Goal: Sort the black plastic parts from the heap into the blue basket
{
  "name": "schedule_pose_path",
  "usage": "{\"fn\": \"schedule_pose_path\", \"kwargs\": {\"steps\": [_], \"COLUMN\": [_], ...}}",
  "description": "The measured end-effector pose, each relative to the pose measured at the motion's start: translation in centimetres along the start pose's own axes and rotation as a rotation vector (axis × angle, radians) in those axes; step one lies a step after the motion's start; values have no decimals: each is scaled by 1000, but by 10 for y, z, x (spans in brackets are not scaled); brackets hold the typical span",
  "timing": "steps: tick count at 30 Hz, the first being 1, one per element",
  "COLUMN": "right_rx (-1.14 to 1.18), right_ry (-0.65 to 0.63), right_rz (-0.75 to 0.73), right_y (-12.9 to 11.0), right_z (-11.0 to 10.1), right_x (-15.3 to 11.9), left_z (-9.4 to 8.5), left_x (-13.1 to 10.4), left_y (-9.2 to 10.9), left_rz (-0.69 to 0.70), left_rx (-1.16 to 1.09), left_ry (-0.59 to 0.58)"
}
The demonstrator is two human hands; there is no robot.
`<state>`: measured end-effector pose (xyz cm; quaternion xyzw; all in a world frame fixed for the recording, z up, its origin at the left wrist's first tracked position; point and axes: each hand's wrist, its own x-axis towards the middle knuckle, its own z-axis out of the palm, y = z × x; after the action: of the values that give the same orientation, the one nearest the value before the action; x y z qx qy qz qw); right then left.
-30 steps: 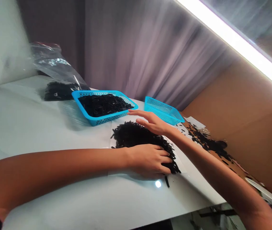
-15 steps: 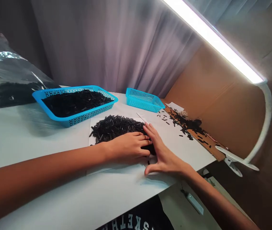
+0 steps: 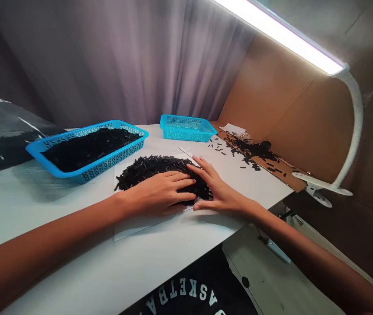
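A heap of small black elongated pieces (image 3: 147, 167) lies on a white sheet (image 3: 130, 225) on the table. My left hand (image 3: 165, 192) rests on the near side of the heap, fingers spread and pointing right. At the heap's right edge is my right hand (image 3: 216, 188), its fingers stretched over the pieces and its thumb apart, low by the sheet's edge. Neither hand grips anything that I can see. A thin white stick-like thing (image 3: 185, 152) lies just beyond my right fingertips. What the pieces are exactly cannot be made out.
A blue basket (image 3: 117, 158) full of black pieces stands left of the heap. Another blue basket (image 3: 186, 134) is at the back. Loose black pieces (image 3: 252, 151) lie along a cardboard strip at right. A clear bag (image 3: 5, 144) sits far left. A clip lamp (image 3: 353, 131) arches over the right edge.
The camera view has shifted. My right hand has come closer over the heap, its fingers reaching further across the pieces. My left hand stays on the near side.
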<state>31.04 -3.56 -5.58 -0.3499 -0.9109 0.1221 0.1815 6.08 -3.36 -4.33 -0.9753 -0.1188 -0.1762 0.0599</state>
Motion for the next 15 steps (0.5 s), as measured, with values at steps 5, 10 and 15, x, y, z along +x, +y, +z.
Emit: {"fn": "schedule_pose_path", "kwargs": {"steps": [5, 10, 15], "right_rx": [-109, -148, -71], "right_ry": [132, 227, 257], "right_rz": [31, -39, -16], "right_y": [-12, -3, 6], "right_z": [-6, 0, 7], "right_x": [-29, -31, -13], "left_z": [1, 2, 7], "left_x": [0, 3, 4], "left_y": [0, 0, 4], "left_rz": [-6, -36, -103], "left_rx": [1, -20, -27], "left_ry": [-35, -24, 24]}}
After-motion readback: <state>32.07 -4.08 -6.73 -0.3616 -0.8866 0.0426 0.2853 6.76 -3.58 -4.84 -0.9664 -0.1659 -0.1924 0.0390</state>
